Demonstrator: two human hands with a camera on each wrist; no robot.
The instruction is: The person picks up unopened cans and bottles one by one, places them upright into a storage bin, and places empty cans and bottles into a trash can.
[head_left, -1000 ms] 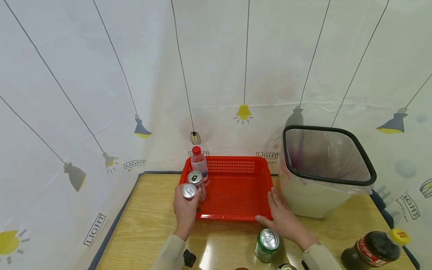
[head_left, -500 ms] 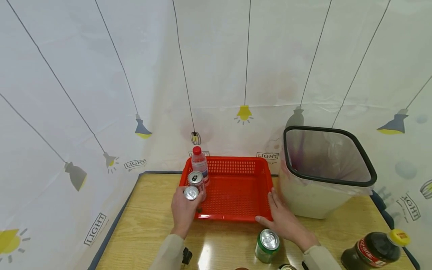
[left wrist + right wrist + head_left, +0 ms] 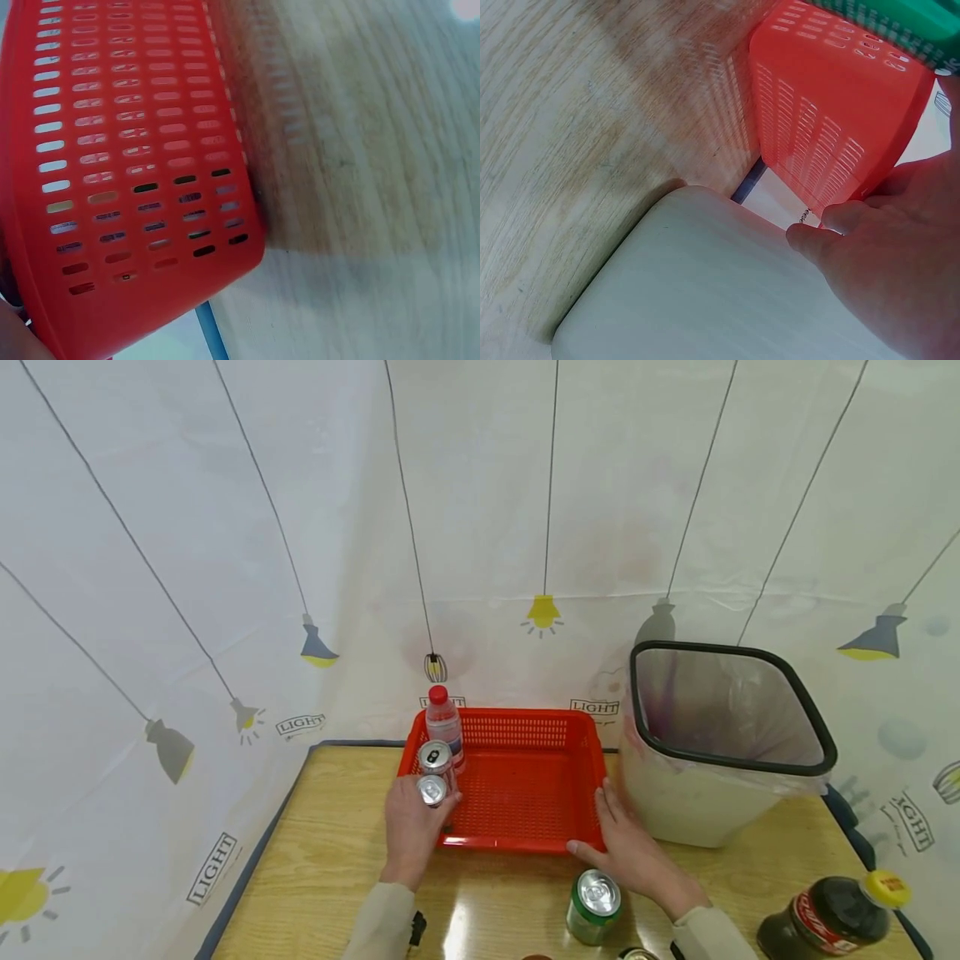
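Head view (clock read from the basket's middle, 12 at top): red basket (image 3: 521, 789) on the worktop (image 3: 330, 827). Left hand (image 3: 414, 831) at 8 o'clock, thumb and fingers clamped round a silver-topped can (image 3: 431, 789) at 9, over the basket's side; whether its base meets the basket floor: cannot tell. Second can (image 3: 435, 756) upright just beyond it, then a red-capped bottle (image 3: 444, 727) at 10, both inside. Right hand (image 3: 633, 852) at 4, fingers straight, thumb well apart, resting against the basket's near corner. Bin (image 3: 686, 802) at 3; green can (image 3: 592, 910) at 5; cola bottle (image 3: 821, 914) at 4, tilted in view.

Left wrist: slotted basket wall from 7 to 12; sliver of the hand at 8, grip unreadable here.

Right wrist: hand at 4, fingertips touching the basket's rim; pale bin wall at 6.
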